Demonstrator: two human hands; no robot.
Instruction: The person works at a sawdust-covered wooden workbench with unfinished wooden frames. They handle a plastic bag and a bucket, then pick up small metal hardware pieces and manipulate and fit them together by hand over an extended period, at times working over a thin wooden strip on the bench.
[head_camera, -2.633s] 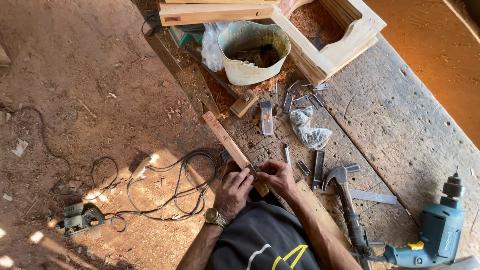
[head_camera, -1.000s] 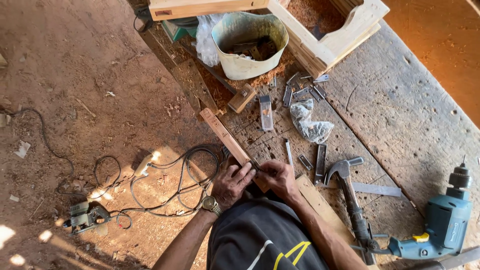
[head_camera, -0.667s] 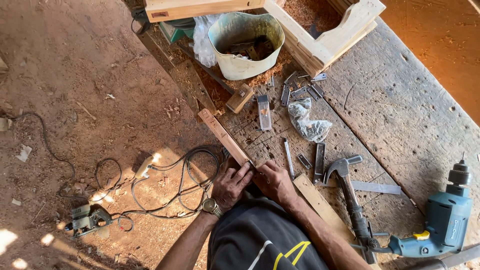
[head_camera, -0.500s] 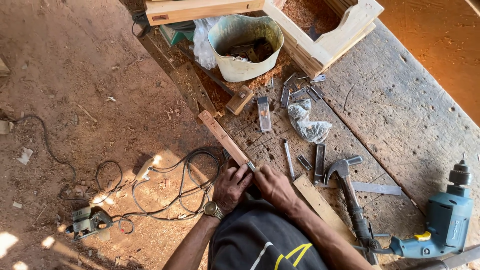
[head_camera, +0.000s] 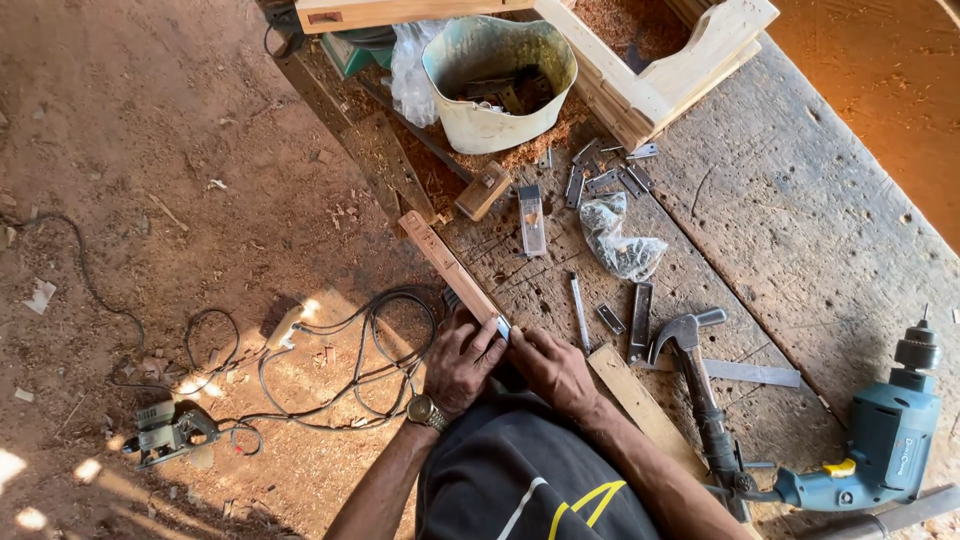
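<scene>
Both of my hands are down on the long narrow reddish wooden strip (head_camera: 455, 270) lying along the near edge of the grey plank workbench (head_camera: 800, 230): left hand (head_camera: 462, 358) clamps it with fingers curled over, right hand (head_camera: 556, 368) pinches a small metal blade-like tool (head_camera: 503, 328) against it, can't tell exactly what. Best to keep the strip pinned flat and the strokes short. Compared with a moment back, my hands sit a touch further apart, with the steel claw hammer (head_camera: 695, 370) and teal electric drill (head_camera: 880, 440) untouched.

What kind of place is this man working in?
Probably a rough carpentry workshop. On the worn plank workbench lie a hammer and a power drill, with sawdust around, and both hands press on a wooden strip.
</scene>
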